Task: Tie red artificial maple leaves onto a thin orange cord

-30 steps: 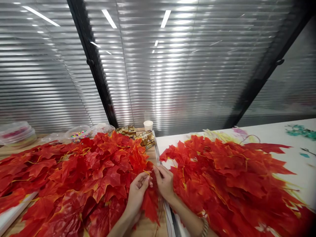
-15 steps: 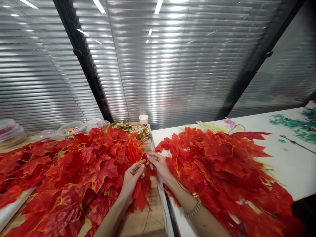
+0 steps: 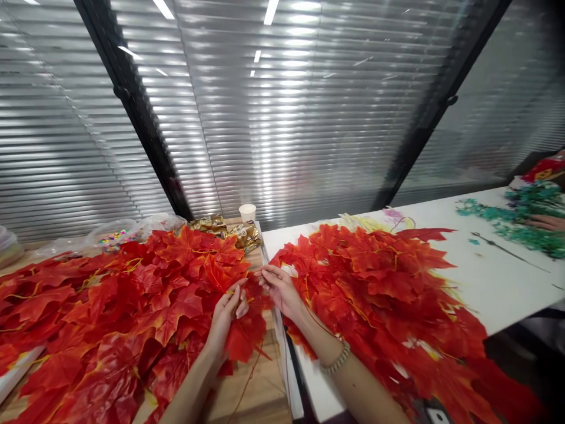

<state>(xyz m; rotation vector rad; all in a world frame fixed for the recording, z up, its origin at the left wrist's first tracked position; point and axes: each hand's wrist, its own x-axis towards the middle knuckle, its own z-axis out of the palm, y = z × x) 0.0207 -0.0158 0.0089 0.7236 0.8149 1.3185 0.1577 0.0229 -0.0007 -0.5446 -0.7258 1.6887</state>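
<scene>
My left hand [image 3: 227, 312] is closed in a pinch on the yellow stem of a red artificial maple leaf [image 3: 247, 333], whose blade hangs below the fingers. Close to its right, my right hand [image 3: 282, 290] has thumb and forefinger pressed together on what looks like a thin dark red string [image 3: 315, 319]; its end at the fingertips is too fine to make out. The string passes along my right forearm, and more lies on the wooden tabletop. To the left spreads a heap of red maple leaves [image 3: 145, 294] with yellow stems. Another leaf pile [image 3: 375, 282] covers the right side.
Behind the leaves stand a white paper cup [image 3: 248, 212], gold wrappers [image 3: 244, 235] and a tub of colourful beads [image 3: 113, 237]. On the white table [image 3: 468, 288] lie teal foliage [image 3: 529, 218] and a dark thin stem [image 3: 507, 250]. Another person's hand [image 3: 549, 222] touches the foliage.
The view has shifted to the right, bringing another person's hand into sight. My hands have drawn slightly apart, and the left one still pinches the leaf stem.
</scene>
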